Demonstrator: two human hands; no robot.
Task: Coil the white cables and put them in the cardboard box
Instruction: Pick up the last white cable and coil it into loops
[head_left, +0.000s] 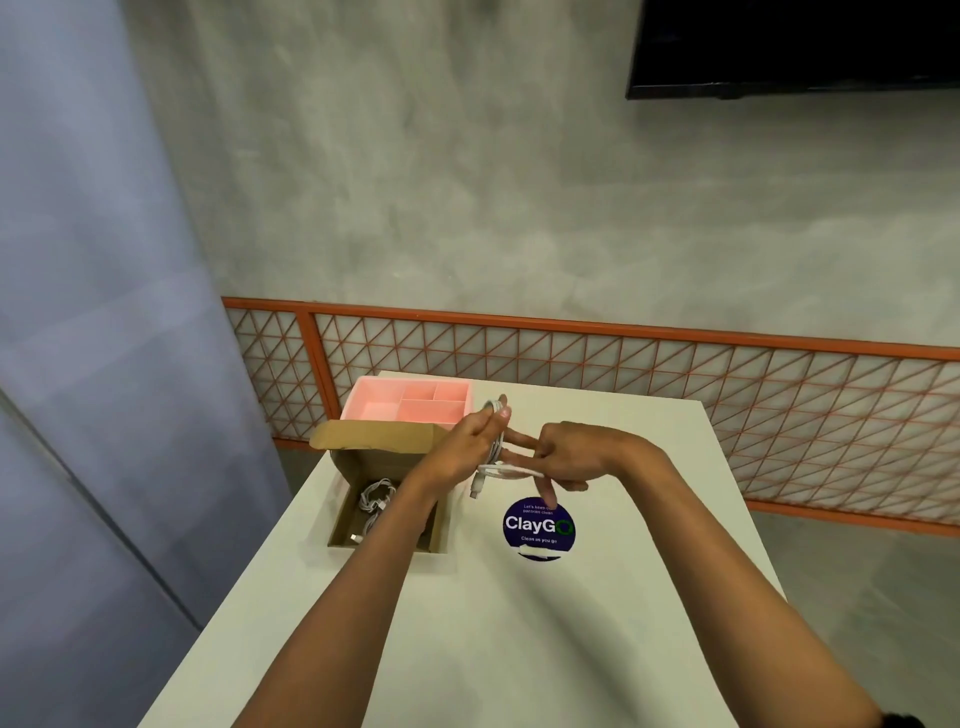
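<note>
1. White cable (494, 451) is up off the table, looped between my two hands above the middle of the white table (597, 597), just right of the cardboard box (385, 499).
2. I read the loops as held upright over my left hand (470, 444) so that the coil keeps its shape while the loose end gets tucked around it.
3. My left hand is partly closed, fingers and thumb pinching the top of the coil near the far side.
4. My right hand (566, 460) is half spread: two fingers reach toward the coil, and a short run of cable lies across them with its plug end dangling toward the table.
5. Cardboard box sits at the table's left edge, flap (374, 434) open, with a coiled cable (375, 500) already lying inside; I judge that placing lets me drop this one in with a short move left.
6. Pink divided tray (410, 408) stands at the far-left corner, touching the box or just behind it.
7. Round blue sticker (539, 526) lies on the table below my right hand.
</note>
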